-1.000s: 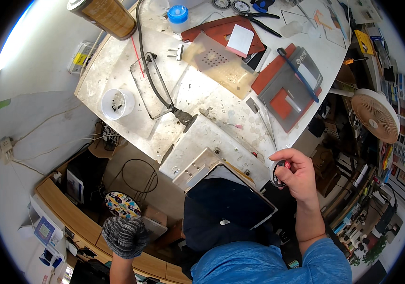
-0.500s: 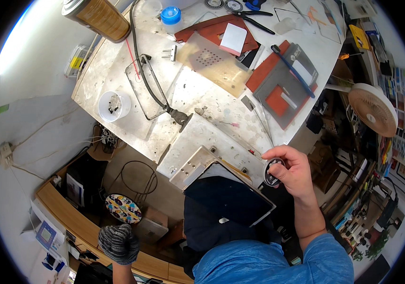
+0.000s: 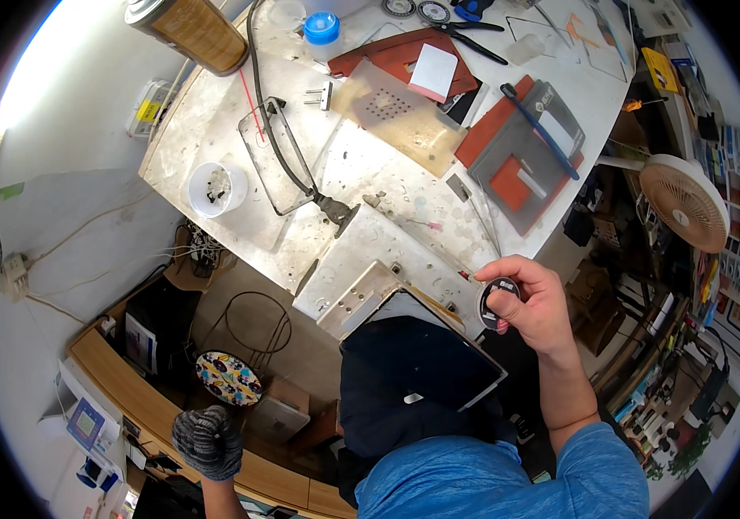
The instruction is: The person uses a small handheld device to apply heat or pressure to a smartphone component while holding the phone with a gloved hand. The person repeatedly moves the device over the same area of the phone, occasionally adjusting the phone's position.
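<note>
My right hand (image 3: 530, 307) grips a small round spool (image 3: 494, 303) with a dark label, thumb across its face, beside the metal block at the bench's front. My left hand (image 3: 207, 439), in a grey knit glove, is curled into a fist low at the left; whether anything is inside is hidden. A dark rectangular framed panel (image 3: 417, 350) sits tilted against a white plate with holes (image 3: 350, 303) on that block (image 3: 361, 246), left of my right hand.
The white bench (image 3: 370, 151) carries a spray can (image 3: 193, 39), cable (image 3: 279, 156), white cup (image 3: 214, 190), orange and grey mats (image 3: 526, 190) and pliers (image 3: 469, 35). A fan (image 3: 681, 199) stands right; a patterned stool (image 3: 227, 376) is below left.
My right hand has moved left and slightly up with the spool, turning its face. My gloved left hand has moved left, away from the stool's seat, and slightly down.
</note>
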### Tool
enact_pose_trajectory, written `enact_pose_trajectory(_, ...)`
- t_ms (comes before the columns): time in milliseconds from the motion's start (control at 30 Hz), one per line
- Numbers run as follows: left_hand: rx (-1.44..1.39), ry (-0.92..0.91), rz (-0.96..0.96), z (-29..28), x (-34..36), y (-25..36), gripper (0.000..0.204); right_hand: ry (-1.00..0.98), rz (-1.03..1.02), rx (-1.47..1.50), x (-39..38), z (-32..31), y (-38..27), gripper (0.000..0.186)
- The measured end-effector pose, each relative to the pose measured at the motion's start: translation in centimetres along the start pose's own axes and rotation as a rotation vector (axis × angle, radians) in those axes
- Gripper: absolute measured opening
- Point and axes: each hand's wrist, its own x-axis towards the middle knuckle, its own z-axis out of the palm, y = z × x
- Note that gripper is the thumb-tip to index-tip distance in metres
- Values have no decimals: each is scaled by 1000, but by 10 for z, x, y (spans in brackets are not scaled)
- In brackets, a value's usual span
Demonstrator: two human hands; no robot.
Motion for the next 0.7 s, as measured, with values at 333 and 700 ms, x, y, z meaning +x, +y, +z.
enact_pose_trajectory(333, 83, 22, -10, -10, -15, -12, 7, -19, 10, -4, 3, 1, 1, 28)
enact_pose_trajectory(700, 71, -80, -153, -10, 2, -10, 10, -6, -35, -9, 5, 2, 5, 29)
